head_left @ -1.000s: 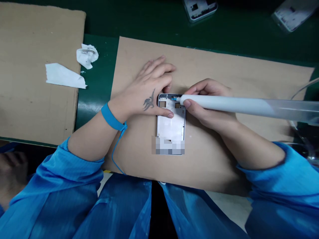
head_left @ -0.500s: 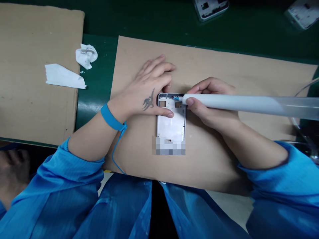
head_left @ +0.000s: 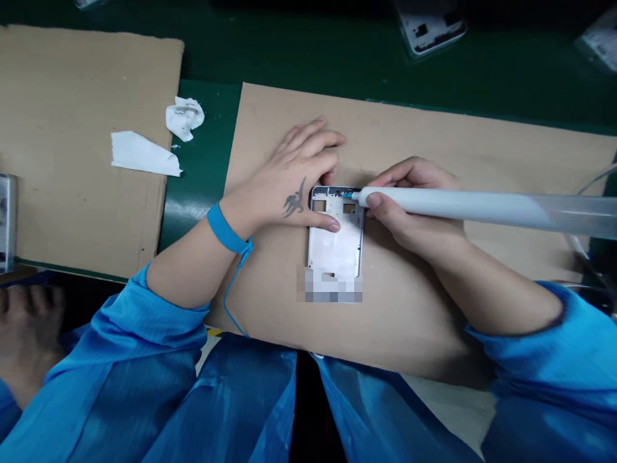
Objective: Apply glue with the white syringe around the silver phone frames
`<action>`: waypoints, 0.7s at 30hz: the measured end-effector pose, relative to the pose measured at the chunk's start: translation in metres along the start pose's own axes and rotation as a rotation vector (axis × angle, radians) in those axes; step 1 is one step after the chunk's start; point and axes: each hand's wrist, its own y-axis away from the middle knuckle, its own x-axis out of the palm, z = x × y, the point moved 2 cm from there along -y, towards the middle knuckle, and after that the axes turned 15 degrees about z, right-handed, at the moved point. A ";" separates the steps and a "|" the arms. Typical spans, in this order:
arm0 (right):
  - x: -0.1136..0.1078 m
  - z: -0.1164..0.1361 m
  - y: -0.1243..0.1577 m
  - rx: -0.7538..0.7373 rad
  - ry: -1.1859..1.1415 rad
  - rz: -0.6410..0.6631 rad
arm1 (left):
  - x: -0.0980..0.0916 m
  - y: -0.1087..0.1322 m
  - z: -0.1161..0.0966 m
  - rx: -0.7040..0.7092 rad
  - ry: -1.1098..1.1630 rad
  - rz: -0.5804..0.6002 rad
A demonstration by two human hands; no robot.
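A silver phone frame (head_left: 335, 251) lies flat on a cardboard sheet (head_left: 434, 154) in front of me. My left hand (head_left: 294, 180) rests on its upper left corner, fingers flat over the top edge and thumb pressing on the frame's face. My right hand (head_left: 414, 209) is closed round a long white dispensing syringe (head_left: 482, 207). The syringe's blue tip (head_left: 348, 193) touches the frame's top edge near the right corner. A blue wrist strap (head_left: 222, 229) with a cord circles my left wrist.
A second cardboard sheet (head_left: 72, 141) lies at the left, with a torn white wipe (head_left: 142, 154) and a crumpled one (head_left: 184, 118) near its right edge. Other phone frames (head_left: 429, 26) lie on the green mat (head_left: 337, 51) at the back. A metal part (head_left: 6, 222) shows at the far left.
The syringe tip has crept right along the frame's top edge. The view has shifted, so everything sits a little right and lower. My left hand stays in place on the frame.
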 end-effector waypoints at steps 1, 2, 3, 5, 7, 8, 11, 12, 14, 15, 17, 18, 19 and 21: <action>0.000 -0.001 0.000 0.009 0.002 0.002 | 0.000 0.000 0.000 0.002 -0.003 -0.002; 0.000 -0.001 0.000 0.016 0.003 0.003 | 0.000 0.000 0.000 0.005 -0.009 -0.003; 0.001 -0.001 0.000 0.019 0.003 0.001 | 0.000 0.000 0.000 0.008 -0.017 -0.002; 0.001 -0.001 0.000 0.019 -0.005 -0.011 | 0.000 0.000 0.000 0.011 -0.031 0.004; 0.001 0.000 0.000 0.019 -0.014 -0.014 | 0.000 0.001 -0.001 0.006 -0.037 0.009; 0.001 0.001 -0.001 0.021 -0.012 -0.016 | 0.000 0.001 -0.001 0.004 -0.037 0.009; 0.000 0.001 -0.002 0.031 0.014 -0.011 | -0.002 0.003 -0.004 0.007 -0.028 0.005; 0.000 0.000 -0.002 0.034 0.021 -0.007 | -0.002 0.003 -0.004 0.011 -0.027 0.004; 0.000 -0.001 -0.002 0.035 0.024 -0.004 | -0.003 0.004 -0.006 0.012 -0.030 0.006; 0.001 -0.001 -0.003 0.034 0.021 -0.004 | -0.004 0.004 -0.007 0.008 -0.034 0.008; 0.001 -0.002 -0.003 0.029 0.012 -0.011 | -0.005 0.004 -0.008 -0.006 -0.041 0.015; 0.002 -0.002 -0.004 0.026 0.004 -0.016 | -0.005 0.004 -0.009 -0.014 -0.043 0.018; 0.002 -0.001 -0.004 0.022 -0.003 -0.021 | -0.006 0.004 -0.009 -0.019 -0.046 0.021; 0.002 0.000 -0.005 0.017 -0.012 -0.024 | -0.006 0.004 -0.010 -0.024 -0.049 0.023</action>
